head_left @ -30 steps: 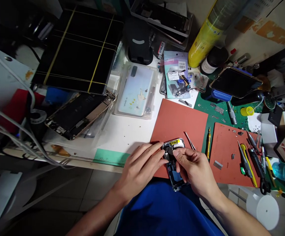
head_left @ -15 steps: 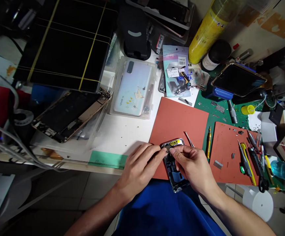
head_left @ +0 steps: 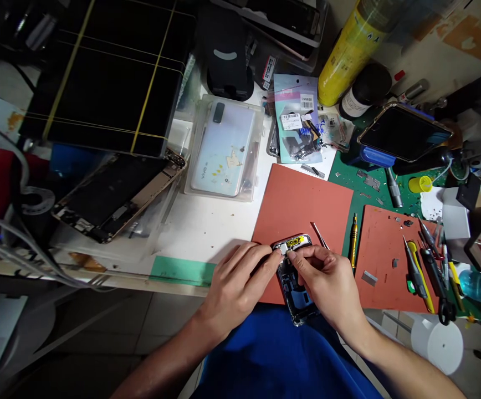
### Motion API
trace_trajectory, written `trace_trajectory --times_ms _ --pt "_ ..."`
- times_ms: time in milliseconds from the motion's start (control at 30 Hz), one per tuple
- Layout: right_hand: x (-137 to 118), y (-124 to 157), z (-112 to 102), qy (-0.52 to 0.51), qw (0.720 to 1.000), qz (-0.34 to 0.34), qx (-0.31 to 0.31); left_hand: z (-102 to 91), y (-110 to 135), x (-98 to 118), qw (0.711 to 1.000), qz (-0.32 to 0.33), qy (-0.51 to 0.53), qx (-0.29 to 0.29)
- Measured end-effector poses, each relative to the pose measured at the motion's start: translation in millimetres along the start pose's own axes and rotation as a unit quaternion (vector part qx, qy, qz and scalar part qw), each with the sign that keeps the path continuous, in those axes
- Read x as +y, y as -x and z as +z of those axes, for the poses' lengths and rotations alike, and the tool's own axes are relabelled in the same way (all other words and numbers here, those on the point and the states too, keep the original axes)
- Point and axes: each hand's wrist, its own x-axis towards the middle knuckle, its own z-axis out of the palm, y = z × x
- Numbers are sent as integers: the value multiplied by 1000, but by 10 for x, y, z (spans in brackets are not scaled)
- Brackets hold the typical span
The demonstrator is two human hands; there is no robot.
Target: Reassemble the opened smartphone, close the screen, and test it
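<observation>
An opened phone body point(head_left: 295, 296) lies tilted at the front edge of a red-brown mat point(head_left: 302, 194), its lower end overhanging toward my lap. Yellow pieces show at its top end. At its upper part, a small silvery plate point(head_left: 284, 247) sits between my fingertips. My left hand point(head_left: 238, 285) comes from the left, fingers together, pinching the plate's left side. From the right, my right hand point(head_left: 329, 280) pinches at the plate's lower right with thumb and forefinger; its other fingers are curled. Tweezers point(head_left: 319, 235) rest on the mat just beyond my right hand.
A gold screwdriver point(head_left: 353, 242) lies between the mats. The right mat point(head_left: 377, 233) bears a grey strip point(head_left: 369, 277), pliers and several hand tools. Left stand a phone on a clear case point(head_left: 224, 149) and a stripped phone housing point(head_left: 119, 197). A phone on a stand point(head_left: 404, 133) is behind.
The small plate between my fingertips has tilted and now looks bright instead of dark grey. Both hands keep almost the same place over the phone body.
</observation>
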Motion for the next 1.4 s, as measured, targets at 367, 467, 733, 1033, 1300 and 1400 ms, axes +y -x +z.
trace_trajectory --times_ms 367,467,733,1033,1300,1400 --pt "72 28 81 31 996 -72 48 -22 -41 62 1000 -7 -18 13" --pt "104 42 90 38 993 -93 55 -24 -23 83 998 9 -61 -7" --pt "143 145 -35 -18 997 -57 58 -14 32 86 993 29 -106 -32" --pt "130 68 -2 20 997 -69 35 7 39 79 996 23 -81 -36" --pt "73 45 2 14 997 -61 38 -2 31 55 997 21 -72 -34" --pt "34 25 26 37 995 -72 49 0 45 55 997 19 -70 -37"
